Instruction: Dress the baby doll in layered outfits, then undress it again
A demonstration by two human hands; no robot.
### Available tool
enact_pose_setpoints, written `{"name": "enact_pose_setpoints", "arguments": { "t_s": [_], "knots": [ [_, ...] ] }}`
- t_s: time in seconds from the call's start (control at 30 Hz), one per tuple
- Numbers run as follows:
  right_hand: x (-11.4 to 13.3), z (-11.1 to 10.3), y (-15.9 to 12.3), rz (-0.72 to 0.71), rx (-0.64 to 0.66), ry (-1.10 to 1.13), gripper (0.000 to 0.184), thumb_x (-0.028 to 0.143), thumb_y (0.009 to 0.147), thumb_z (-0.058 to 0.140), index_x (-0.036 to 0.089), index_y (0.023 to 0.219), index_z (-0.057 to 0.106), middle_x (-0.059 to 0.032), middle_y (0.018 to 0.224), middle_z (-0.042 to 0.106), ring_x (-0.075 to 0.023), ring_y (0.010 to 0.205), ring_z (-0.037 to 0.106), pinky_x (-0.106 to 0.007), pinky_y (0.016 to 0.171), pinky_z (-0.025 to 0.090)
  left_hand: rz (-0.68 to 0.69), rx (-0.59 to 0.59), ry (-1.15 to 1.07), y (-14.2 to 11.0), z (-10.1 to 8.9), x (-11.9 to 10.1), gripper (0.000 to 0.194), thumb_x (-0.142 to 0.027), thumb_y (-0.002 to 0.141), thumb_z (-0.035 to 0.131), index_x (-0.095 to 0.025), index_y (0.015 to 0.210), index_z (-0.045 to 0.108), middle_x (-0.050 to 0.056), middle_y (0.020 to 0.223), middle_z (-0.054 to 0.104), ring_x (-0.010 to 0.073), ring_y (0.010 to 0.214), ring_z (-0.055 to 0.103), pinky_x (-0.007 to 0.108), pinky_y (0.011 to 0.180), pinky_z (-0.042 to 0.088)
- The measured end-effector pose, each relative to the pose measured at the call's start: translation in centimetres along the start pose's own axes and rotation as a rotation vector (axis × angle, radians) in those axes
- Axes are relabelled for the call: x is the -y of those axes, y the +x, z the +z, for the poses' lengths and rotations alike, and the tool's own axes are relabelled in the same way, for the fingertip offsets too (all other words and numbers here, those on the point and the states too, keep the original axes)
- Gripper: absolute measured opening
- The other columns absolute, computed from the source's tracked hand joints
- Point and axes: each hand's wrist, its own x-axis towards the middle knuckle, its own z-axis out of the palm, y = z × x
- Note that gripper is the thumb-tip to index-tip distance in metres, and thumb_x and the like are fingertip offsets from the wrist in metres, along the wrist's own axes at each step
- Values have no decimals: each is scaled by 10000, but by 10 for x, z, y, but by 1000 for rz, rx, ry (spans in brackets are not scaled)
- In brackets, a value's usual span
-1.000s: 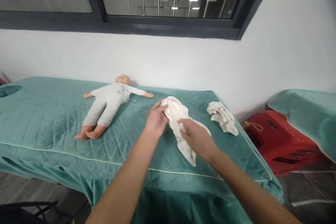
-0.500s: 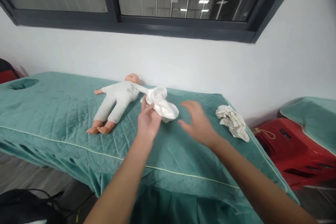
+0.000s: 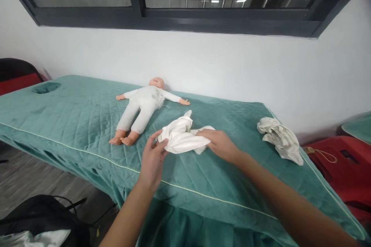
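Note:
Between my hands is a crumpled white cloth garment [image 3: 182, 139], held just above the green bed cover. My left hand [image 3: 153, 154] pinches its left end, thumb on top. The fingers of my right hand [image 3: 222, 144] are closed on its right end. Folds hide the garment's exact shape. Beyond it a baby doll [image 3: 142, 102] with a white cloth body lies on its back, head toward the wall, arms spread and bare feet toward me. Neither hand touches the doll.
The green quilted bed [image 3: 81, 112] runs along the white wall, under a dark-framed window [image 3: 185, 19]. Another crumpled whitish cloth [image 3: 279, 139] lies near its right end. A red plastic stool [image 3: 342, 166] stands at the right; a black bag [image 3: 43, 216] is on the floor at lower left.
My right hand has gone from open and apart to gripping the garment's right end. The garment has come nearer to me, away from the doll's arm, and is stretched between both hands.

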Motion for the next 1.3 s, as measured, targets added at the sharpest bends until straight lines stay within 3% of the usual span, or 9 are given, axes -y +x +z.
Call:
{"name": "enact_pose_setpoints", "arguments": {
  "t_s": [0.17, 0.27, 0.4, 0.5, 0.73, 0.93, 1.1, 1.2, 1.3],
  "knots": [
    [14, -58, -11, 8, 222, 69, 280, 187, 900, 436, 220, 1006, 694, -13, 899, 733, -158, 763, 646, -260, 701, 454, 598, 249, 813, 11, 0, -2, 468, -117, 810, 543, -300, 1227, 652, 79, 1308, 555, 284, 1242, 492, 474, 1089, 359],
    [21, -86, -12, 43, 246, 73, 296, 320, 943, 430, 242, 1013, 708, -8, 873, 727, -159, 738, 633, -266, 705, 449, 750, 463, 926, 28, 27, -15, 592, -56, 757, 548, -301, 1293, 598, 79, 1503, 388, 311, 1396, 341, 489, 1144, 285],
    [32, -124, -16, 246, 245, 187, 346, 477, 892, 503, 211, 825, 714, -30, 808, 701, -183, 743, 619, -281, 689, 462, 559, 1043, 954, 39, 76, -38, 302, -110, 710, 591, -242, 952, 716, 64, 1219, 650, 296, 1130, 586, 381, 967, 456],
    [36, -156, -28, 457, 263, 326, 400, 537, 818, 608, 173, 657, 644, -20, 651, 624, -151, 610, 570, -259, 570, 429, 293, 1236, 978, 36, 98, -52, 132, -287, 710, 679, -234, 830, 695, 11, 771, 686, 222, 727, 630, 289, 654, 464],
    [18, -203, -63, 767, 293, 366, 385, 549, 742, 703, 164, 745, 702, -57, 652, 666, -147, 540, 581, -261, 480, 429, 489, 964, 1180, 43, 96, -74, 437, -646, 763, 614, -217, 683, 585, 15, 641, 577, 174, 579, 504, 278, 562, 300],
    [13, -223, -60, 657, 250, -84, 376, 539, 804, 620, 183, 736, 721, -64, 700, 709, -146, 567, 619, -271, 503, 432, 847, 644, 1560, 54, 93, -92, 119, -315, 859, 577, -214, 813, 620, 39, 676, 588, 234, 692, 581, 311, 692, 354],
    [5, -237, -68, 559, -140, -612, 245, 456, 838, 594, 278, 901, 751, -30, 682, 695, -191, 579, 612, -334, 550, 443, 1108, 180, 1620, 45, 94, -107, 257, -103, 856, 427, -198, 1012, 607, 85, 918, 625, 252, 833, 603, 342, 734, 389],
    [2, -208, -93, 502, -95, -627, 272, 365, 884, 518, 279, 1034, 728, -43, 806, 726, -212, 697, 653, -341, 643, 454, 1145, 258, 1607, 34, 83, -87, 287, -89, 855, 418, -197, 1032, 616, 103, 961, 612, 274, 937, 588, 366, 780, 401],
    [-1, -146, -128, 484, 37, -494, 254, 305, 868, 538, 288, 1040, 723, -47, 990, 750, -243, 841, 691, -344, 734, 481, 996, 563, 1571, 24, 60, -44, 334, -41, 802, 464, -219, 1012, 653, 88, 976, 621, 259, 946, 592, 344, 773, 408]
  ]
}}
